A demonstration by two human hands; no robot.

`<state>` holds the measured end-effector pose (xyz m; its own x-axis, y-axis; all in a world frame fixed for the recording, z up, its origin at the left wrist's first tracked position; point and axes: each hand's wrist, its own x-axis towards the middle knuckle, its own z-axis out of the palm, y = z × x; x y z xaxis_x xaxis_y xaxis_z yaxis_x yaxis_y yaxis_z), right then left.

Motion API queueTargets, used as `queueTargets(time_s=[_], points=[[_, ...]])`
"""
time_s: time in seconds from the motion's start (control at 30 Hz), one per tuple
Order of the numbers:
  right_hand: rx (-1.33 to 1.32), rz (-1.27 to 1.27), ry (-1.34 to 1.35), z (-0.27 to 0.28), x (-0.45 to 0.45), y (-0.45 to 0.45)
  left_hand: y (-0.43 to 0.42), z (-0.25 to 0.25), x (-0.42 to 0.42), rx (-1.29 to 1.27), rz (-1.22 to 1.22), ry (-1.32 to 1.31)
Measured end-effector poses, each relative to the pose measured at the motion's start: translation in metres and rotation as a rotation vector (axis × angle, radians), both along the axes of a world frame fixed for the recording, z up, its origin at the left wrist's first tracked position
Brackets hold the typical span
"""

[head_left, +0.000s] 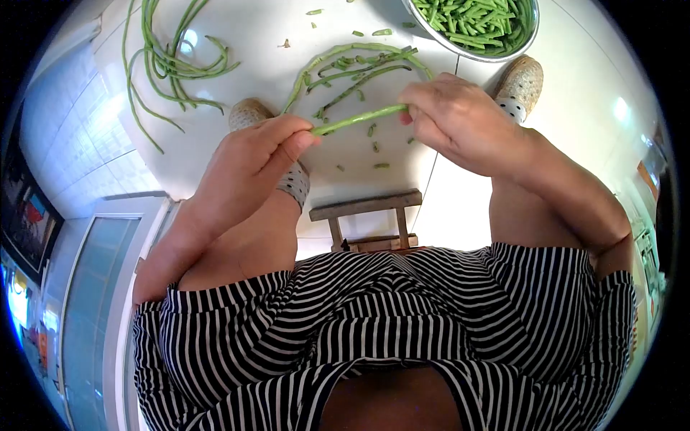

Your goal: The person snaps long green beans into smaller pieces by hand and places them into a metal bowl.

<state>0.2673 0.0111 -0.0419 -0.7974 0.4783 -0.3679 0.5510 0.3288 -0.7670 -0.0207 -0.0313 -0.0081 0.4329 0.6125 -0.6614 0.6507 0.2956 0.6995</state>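
Note:
A long green bean is stretched between my two hands above the tiled floor. My left hand pinches its left end between thumb and fingers. The other end is in the closed fingers of my right hand. Parts of a long bean hang or lie behind both hands; whether they join the held piece I cannot tell. Bean pieces lie on the floor just beyond. A metal bowl at the top right holds many short cut beans. Whole long beans lie in a loose bundle at the upper left.
A small wooden stool stands between my legs. My shoes, the left and the right, rest on the floor either side of the bean scraps. A white-framed glass panel is at the left.

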Motion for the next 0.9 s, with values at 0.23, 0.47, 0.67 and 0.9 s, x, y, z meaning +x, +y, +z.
queueTargets(time_s=[0.23,0.47,0.67,0.9], points=[[-0.531,-0.868,0.043,-0.006,0.004,0.026,0.013,0.017,0.007,0.095,-0.027,-0.029],[-0.832,-0.666,0.196,0.004,-0.001,0.014,0.002,0.008,0.005,0.089,-0.085,-0.076],[-0.861,-0.065,0.111,0.016,-0.011,-0.001,0.001,0.005,0.012,0.017,-0.168,-0.052],[-0.825,-0.534,0.011,0.004,0.0,0.003,-0.001,0.001,0.005,0.176,-0.024,-0.071]])
